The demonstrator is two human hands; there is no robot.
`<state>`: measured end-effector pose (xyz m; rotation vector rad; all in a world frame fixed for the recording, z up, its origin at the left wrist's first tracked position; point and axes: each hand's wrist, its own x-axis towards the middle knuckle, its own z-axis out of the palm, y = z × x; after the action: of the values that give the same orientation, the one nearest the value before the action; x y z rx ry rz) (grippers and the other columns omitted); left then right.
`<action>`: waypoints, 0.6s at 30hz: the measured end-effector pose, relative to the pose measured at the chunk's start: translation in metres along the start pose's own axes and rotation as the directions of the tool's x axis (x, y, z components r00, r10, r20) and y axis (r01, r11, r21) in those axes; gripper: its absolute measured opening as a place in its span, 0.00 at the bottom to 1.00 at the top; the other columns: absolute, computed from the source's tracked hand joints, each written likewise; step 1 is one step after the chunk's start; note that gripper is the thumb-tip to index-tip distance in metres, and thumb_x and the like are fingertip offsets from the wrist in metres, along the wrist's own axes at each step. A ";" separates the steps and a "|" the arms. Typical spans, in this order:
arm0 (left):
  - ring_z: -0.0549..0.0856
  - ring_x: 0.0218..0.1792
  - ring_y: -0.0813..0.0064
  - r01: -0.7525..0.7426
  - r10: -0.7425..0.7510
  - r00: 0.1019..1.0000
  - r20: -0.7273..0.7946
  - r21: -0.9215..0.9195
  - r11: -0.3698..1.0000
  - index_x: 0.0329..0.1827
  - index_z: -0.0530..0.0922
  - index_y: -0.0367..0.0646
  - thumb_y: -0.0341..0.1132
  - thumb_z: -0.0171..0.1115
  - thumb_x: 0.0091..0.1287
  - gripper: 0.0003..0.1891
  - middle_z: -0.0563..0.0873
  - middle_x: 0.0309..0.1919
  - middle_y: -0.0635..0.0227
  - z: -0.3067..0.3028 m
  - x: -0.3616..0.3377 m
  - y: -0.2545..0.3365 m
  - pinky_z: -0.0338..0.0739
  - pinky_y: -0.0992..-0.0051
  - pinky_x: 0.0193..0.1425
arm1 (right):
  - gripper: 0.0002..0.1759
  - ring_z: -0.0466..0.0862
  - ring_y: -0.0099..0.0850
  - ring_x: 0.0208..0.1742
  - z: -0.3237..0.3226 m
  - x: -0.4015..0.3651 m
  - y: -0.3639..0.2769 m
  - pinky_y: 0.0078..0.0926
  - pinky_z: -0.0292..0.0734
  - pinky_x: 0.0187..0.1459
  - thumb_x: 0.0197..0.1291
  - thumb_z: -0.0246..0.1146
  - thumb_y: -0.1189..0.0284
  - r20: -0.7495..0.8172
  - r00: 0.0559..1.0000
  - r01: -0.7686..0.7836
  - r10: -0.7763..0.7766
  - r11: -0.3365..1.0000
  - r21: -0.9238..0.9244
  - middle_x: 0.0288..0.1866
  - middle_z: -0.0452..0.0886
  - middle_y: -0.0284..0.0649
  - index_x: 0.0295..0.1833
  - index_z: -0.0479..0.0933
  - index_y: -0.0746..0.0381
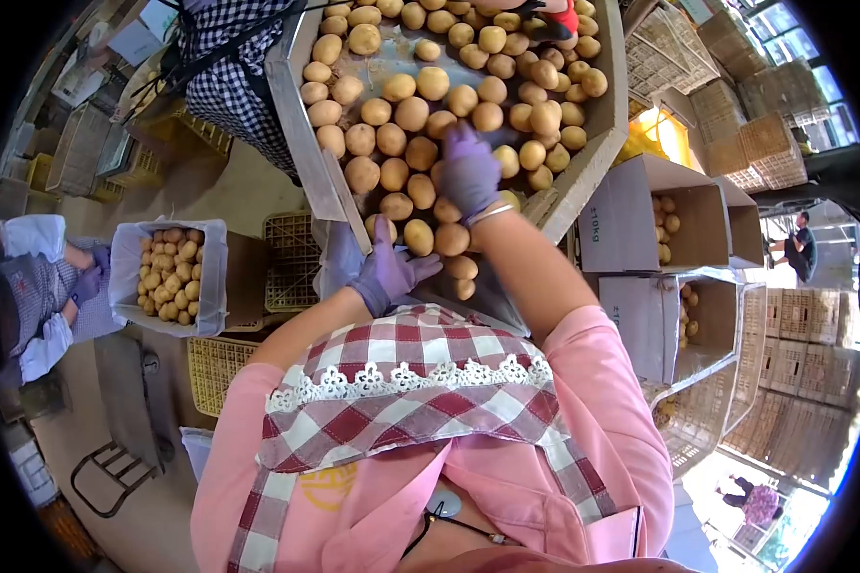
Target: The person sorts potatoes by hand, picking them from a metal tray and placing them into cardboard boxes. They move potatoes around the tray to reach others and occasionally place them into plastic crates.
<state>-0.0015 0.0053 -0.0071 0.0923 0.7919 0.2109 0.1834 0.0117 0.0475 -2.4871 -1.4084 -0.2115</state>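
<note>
Yellow-brown potatoes cover much of a sorting table with raised wooden sides. My left hand, in a purple glove, is at the table's near end, thumb and fingers spread around the nearest potatoes. Farther in, my right hand, also gloved, reaches over the potatoes; motion smears its fingers, and I cannot tell whether it holds one. Between my hands, a few potatoes line up at the near opening, close to my apron.
At left, a lined box full of potatoes stands by a person in purple gloves. Cartons holding potatoes are at right. Yellow crates stand low on the left. Another person's red-gloved hand reaches in at the far end.
</note>
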 end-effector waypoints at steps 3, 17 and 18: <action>0.61 0.70 0.50 0.059 -0.043 0.990 0.136 -0.117 0.991 0.76 0.42 0.42 0.78 0.50 0.53 0.59 0.54 0.72 0.50 -0.002 0.000 -0.004 0.62 0.50 0.71 | 0.32 0.73 0.46 0.61 -0.020 -0.057 -0.027 0.46 0.80 0.44 0.49 0.65 0.69 0.314 0.898 0.340 -0.307 0.939 -0.055 0.68 0.64 0.41 0.63 0.67 0.56; 0.64 0.67 0.58 -0.333 0.196 0.942 0.272 0.684 0.649 0.67 0.63 0.57 0.56 0.54 0.64 0.30 0.62 0.67 0.68 -0.071 0.029 -0.009 0.59 0.37 0.65 | 0.43 0.59 0.63 0.70 -0.030 -0.031 0.034 0.47 0.75 0.57 0.45 0.65 0.73 0.168 0.980 -0.138 0.110 0.976 0.167 0.76 0.39 0.60 0.70 0.60 0.44; 0.64 0.67 0.58 -0.352 0.195 0.935 0.297 0.705 0.616 0.68 0.62 0.57 0.57 0.55 0.63 0.32 0.62 0.67 0.69 -0.058 0.020 -0.009 0.59 0.36 0.65 | 0.43 0.58 0.61 0.71 -0.033 -0.038 0.020 0.49 0.75 0.57 0.46 0.66 0.72 0.198 0.977 -0.118 0.084 0.978 0.172 0.77 0.44 0.55 0.70 0.60 0.43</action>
<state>-0.0284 0.0010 -0.0628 1.0323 0.6198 0.1481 0.1815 -0.0394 0.0654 -2.4695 -1.2992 0.1734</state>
